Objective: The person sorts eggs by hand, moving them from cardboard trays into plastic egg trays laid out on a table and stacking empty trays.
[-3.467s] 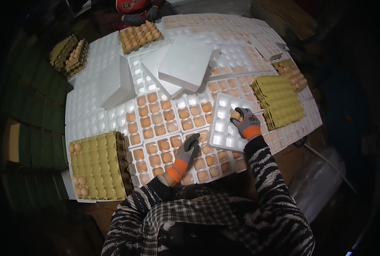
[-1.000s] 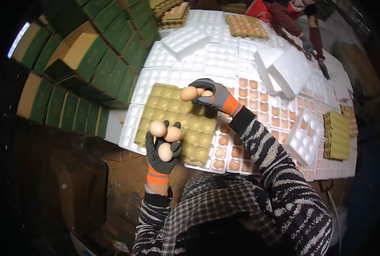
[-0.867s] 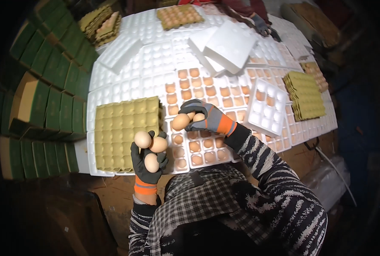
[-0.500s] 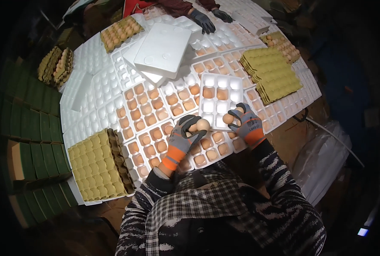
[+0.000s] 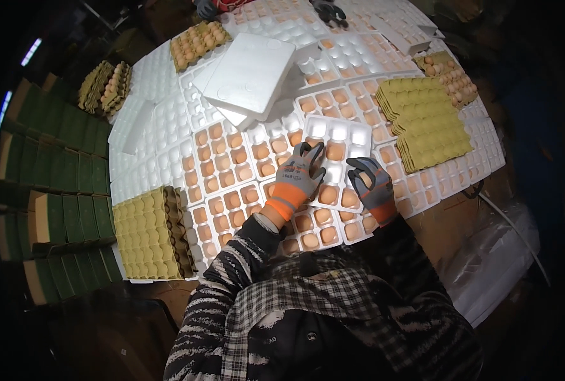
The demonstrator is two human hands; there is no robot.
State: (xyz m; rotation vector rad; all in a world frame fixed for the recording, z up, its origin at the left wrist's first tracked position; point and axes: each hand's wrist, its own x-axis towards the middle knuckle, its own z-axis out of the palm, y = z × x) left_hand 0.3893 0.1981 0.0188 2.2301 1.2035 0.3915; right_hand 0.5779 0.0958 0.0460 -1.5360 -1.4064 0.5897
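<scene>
Before me a white foam egg tray [image 5: 353, 132] lies tilted on top of other filled trays. Brown eggs fill some of its pockets, including an egg [image 5: 335, 151] in the middle and another [image 5: 327, 194] in the nearest row. My left hand [image 5: 300, 173], in a grey glove with an orange cuff, bends its fingers down over the tray's left pockets; what lies under them is hidden. Beside the tray's right edge, my right hand [image 5: 374, 189], gloved alike, is closed around a brown egg [image 5: 365, 180].
Foam trays, many holding eggs, cover the table. A white foam lid [image 5: 251, 70] lies beyond my tray. Stacks of pulp trays stand at the left [image 5: 146, 233] and right [image 5: 422, 120]. Across the table is another person's dark-gloved hand [image 5: 330, 13]. Green boxes [image 5: 73, 219] line the left side.
My left hand has moved from the tray's near left edge onto its left pockets; its two eggs no longer show. More eggs sit in the nearest row. The other person's hands have shifted.
</scene>
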